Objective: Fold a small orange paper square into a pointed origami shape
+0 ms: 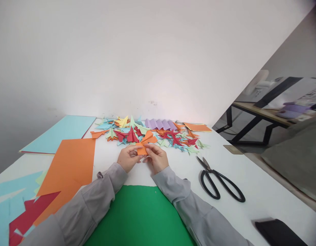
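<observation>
A small piece of orange paper [142, 151] is held between my two hands above the white table. My left hand [127, 158] pinches its left side, and my right hand [158, 158] grips its right side with thumb and fingers. Part of the paper is hidden behind my fingers. Just beyond it lies an orange folded paper [149, 137], at the near edge of a pile of small folded paper pieces [132, 135] in red, orange, yellow, green and blue. A green sheet [142, 215] lies beneath my forearms.
Black-handled scissors [211, 174] lie partly open on the right, points away from me. At left are orange sheets [71, 160], light blue sheets [60, 133] and red scraps [32, 215]. Purple pleated paper [160, 124] stands by the wall. A black object [278, 232] sits at lower right.
</observation>
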`<state>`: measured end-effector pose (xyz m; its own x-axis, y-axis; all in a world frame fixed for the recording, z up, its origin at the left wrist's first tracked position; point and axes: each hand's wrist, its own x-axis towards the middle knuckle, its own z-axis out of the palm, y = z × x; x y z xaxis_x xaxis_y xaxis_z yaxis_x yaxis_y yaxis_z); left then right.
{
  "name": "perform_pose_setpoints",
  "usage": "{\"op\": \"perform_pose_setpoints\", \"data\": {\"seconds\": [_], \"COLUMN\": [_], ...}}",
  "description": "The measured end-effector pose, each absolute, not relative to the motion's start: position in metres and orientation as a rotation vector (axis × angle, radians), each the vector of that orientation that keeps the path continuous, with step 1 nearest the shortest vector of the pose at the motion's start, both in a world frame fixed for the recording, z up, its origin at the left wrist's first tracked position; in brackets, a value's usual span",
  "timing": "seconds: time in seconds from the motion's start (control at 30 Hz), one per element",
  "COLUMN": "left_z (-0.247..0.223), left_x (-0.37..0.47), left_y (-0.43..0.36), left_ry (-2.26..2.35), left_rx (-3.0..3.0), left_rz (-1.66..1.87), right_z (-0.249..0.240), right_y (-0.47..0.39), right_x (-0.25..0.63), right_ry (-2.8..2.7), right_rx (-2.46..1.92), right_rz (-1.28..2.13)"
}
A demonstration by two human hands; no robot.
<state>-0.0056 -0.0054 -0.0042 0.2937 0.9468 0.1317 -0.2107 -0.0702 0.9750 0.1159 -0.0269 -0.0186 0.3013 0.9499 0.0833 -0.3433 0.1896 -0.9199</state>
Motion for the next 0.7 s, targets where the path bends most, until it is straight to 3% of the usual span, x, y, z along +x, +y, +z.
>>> {"op": "perform_pose_setpoints", "data": {"seconds": [0.7], "left_z": [0.0036], "left_x": [-0.0101], "left_y": [-0.0024], "left_ry": [0.787], "left_rx": [0.964], "left_rz": [1.093], "right_z": [-0.0171], "right_y": [-0.0313], "right_x": [0.1128], "right_ry": [-1.035], "right_rx": [-1.042], "right_rz": [1.025]}}
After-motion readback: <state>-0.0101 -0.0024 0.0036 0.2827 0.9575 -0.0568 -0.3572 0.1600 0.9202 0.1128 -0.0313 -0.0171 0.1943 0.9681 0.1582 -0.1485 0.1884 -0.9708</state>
